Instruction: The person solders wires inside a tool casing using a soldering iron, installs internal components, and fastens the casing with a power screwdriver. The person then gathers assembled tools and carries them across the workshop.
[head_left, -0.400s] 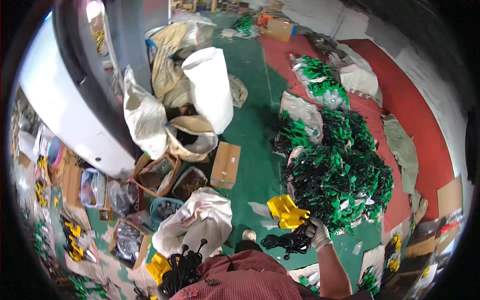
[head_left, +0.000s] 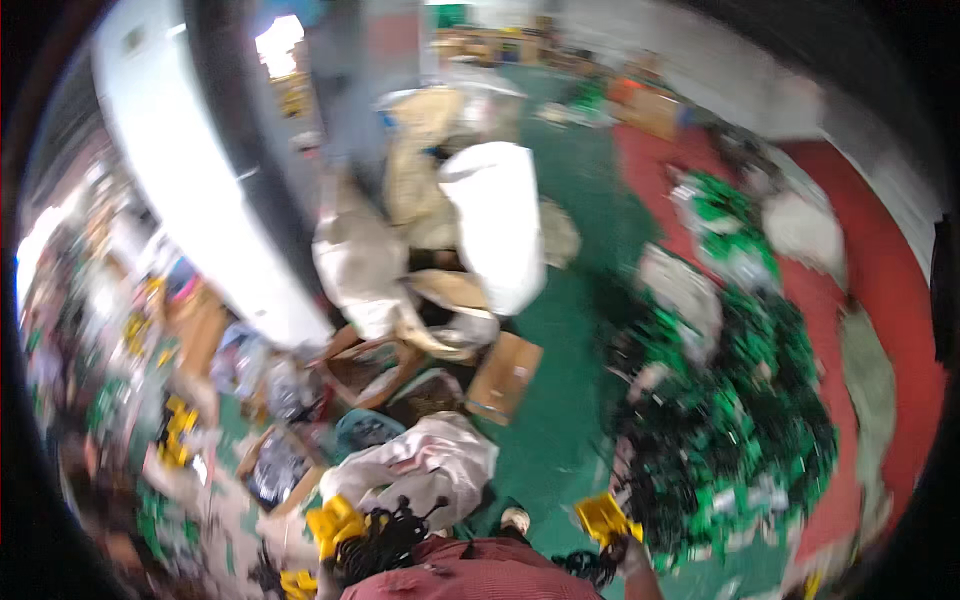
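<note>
My right hand (head_left: 632, 553), in a pale glove, is closed round a bundle of black cables (head_left: 588, 566) with yellow plastic parts (head_left: 606, 518) sticking up from it. It is held low, beside the near edge of a big heap of black and green cabled pieces (head_left: 720, 450). At my left side is a second bundle of black cables (head_left: 390, 538) with a yellow part (head_left: 335, 525) on top. My left hand (head_left: 326, 578) shows only as a blurred sliver under that bundle; it appears to grip it, though its fingers are hidden.
A crumpled white sack (head_left: 430, 465) lies just ahead on the left, by a blue basin (head_left: 368, 428) and a closed cardboard box (head_left: 506, 378). Beyond stands a tall white sack (head_left: 497, 230). Red matting (head_left: 905, 330) runs along the right wall. One shoe (head_left: 515, 520) shows.
The whole scene has shifted right and somewhat down, with motion blur. My right hand and its bundle sit lower, nearer the bottom edge. Both bundles are still carried.
</note>
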